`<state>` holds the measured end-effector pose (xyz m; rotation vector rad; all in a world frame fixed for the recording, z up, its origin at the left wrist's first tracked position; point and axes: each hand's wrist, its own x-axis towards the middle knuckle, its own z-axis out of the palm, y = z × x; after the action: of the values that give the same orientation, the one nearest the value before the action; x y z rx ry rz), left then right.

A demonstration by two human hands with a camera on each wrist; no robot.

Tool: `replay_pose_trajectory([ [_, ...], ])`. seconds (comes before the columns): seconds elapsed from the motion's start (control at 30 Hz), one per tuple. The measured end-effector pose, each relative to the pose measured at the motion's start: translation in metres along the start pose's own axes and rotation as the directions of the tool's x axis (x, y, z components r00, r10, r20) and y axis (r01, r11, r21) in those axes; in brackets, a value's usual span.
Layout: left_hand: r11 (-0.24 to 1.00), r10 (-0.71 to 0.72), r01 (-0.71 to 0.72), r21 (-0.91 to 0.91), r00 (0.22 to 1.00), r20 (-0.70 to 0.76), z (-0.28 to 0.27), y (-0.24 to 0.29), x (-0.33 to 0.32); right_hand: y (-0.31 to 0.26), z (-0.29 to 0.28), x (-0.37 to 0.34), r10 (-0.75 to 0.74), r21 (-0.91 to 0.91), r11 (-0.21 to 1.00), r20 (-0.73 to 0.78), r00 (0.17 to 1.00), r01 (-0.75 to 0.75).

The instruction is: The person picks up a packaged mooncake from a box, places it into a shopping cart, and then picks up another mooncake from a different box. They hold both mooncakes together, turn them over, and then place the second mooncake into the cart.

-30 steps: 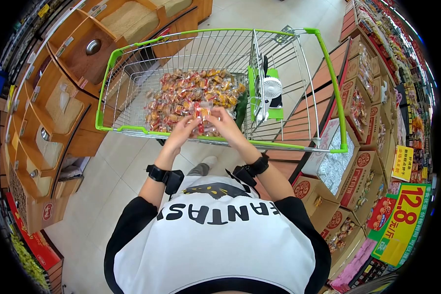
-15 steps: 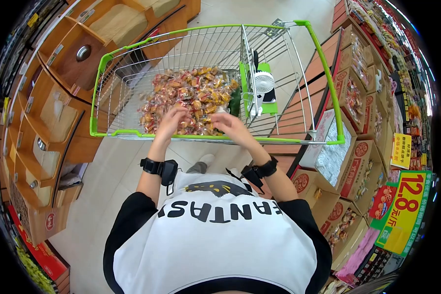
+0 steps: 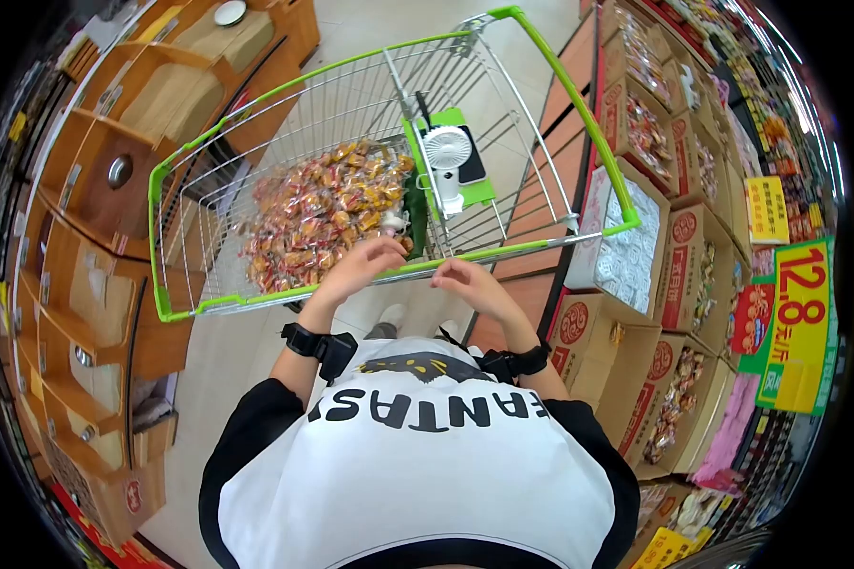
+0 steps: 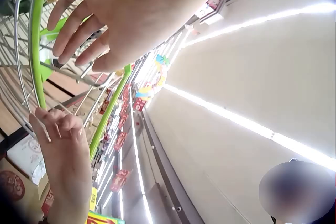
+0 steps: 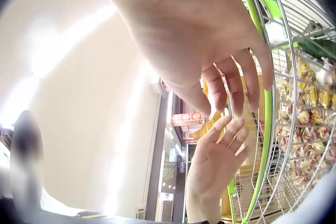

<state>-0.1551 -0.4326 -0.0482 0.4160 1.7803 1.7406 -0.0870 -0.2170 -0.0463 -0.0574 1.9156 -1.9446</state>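
Observation:
A shopping cart with a green rim [image 3: 275, 87] holds a heap of small snacks in clear wrappers [image 3: 323, 204], marked red and yellow. My left hand [image 3: 361, 267] hovers at the near rim, fingers loosely bent and holding nothing. To its right, just outside the rim, is my right hand [image 3: 474, 287], also without anything in it. The left wrist view shows the left palm [image 4: 121, 14] with relaxed fingers beside the green rim. Relaxed fingers also hang from the right hand [image 5: 205, 45] in the right wrist view.
On the cart's green seat flap stand a white fan [image 3: 446, 156] and a dark phone [image 3: 472, 166]. Something dark green [image 3: 416, 213] lies beside the snacks. Wooden grain bins [image 3: 114, 180] line the left; cardboard boxes [image 3: 626, 379] of packaged goods line the right.
A wrapped snack between both hands was let go. Both hands drew back from the heap to the near rim and moved apart. The cart shifted left and turned in view.

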Motion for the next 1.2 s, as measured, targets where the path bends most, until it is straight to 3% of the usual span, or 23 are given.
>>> replay_pose_trajectory([
  [0.03, 1.0, 0.002, -0.002, 0.008, 1.0, 0.024, 0.005, 0.002, 0.005, 0.004, -0.004, -0.004, 0.01, -0.027, 1.0, 0.019, 1.0, -0.01],
  [0.1, 0.988, -0.041, 0.0, 0.155, 0.965, 0.259, 0.016, 0.008, 0.015, 0.004, -0.007, -0.016, -0.018, -0.008, 1.0, -0.006, 1.0, 0.018],
  [0.13, 0.993, -0.031, -0.005, 0.122, 0.956, 0.293, 0.023, 0.002, 0.022, 0.002, -0.008, -0.021, -0.041, 0.004, 0.999, -0.008, 0.999, 0.042],
  [0.43, 0.987, -0.078, -0.005, 0.16, 0.859, 0.506, 0.075, 0.01, 0.054, 0.013, -0.033, -0.071, -0.076, 0.047, 0.995, -0.2, 0.977, 0.087],
  [0.63, 0.986, -0.141, 0.059, 0.154, 0.789, 0.599, 0.11, 0.013, 0.077, 0.022, -0.044, -0.113, -0.067, 0.044, 0.995, -0.412, 0.909, 0.094],
  [0.93, 0.978, -0.185, 0.043, 0.204, 0.631, 0.753, 0.175, 0.025, 0.104, 0.035, -0.049, -0.189, -0.091, 0.033, 0.988, -0.66, 0.746, 0.151],
  [1.03, 0.976, -0.188, 0.008, 0.218, 0.536, 0.823, 0.199, 0.027, 0.112, 0.026, -0.047, -0.223, -0.097, -0.036, 0.994, -0.748, 0.657, 0.105],
  [1.1, 0.967, -0.226, 0.007, 0.256, 0.492, 0.841, 0.215, 0.035, 0.113, 0.041, -0.043, -0.243, -0.081, 0.021, 0.985, -0.823, 0.563, 0.173],
  [1.17, 0.98, -0.161, -0.031, 0.196, 0.459, 0.874, 0.23, 0.037, 0.117, 0.039, -0.039, -0.265, -0.05, 0.026, 0.984, -0.91, 0.412, 0.176],
  [1.2, 0.982, -0.166, -0.008, 0.188, 0.432, 0.886, 0.237, 0.036, 0.12, 0.038, -0.037, -0.276, -0.044, 0.056, 0.965, -0.928, 0.369, 0.256],
])
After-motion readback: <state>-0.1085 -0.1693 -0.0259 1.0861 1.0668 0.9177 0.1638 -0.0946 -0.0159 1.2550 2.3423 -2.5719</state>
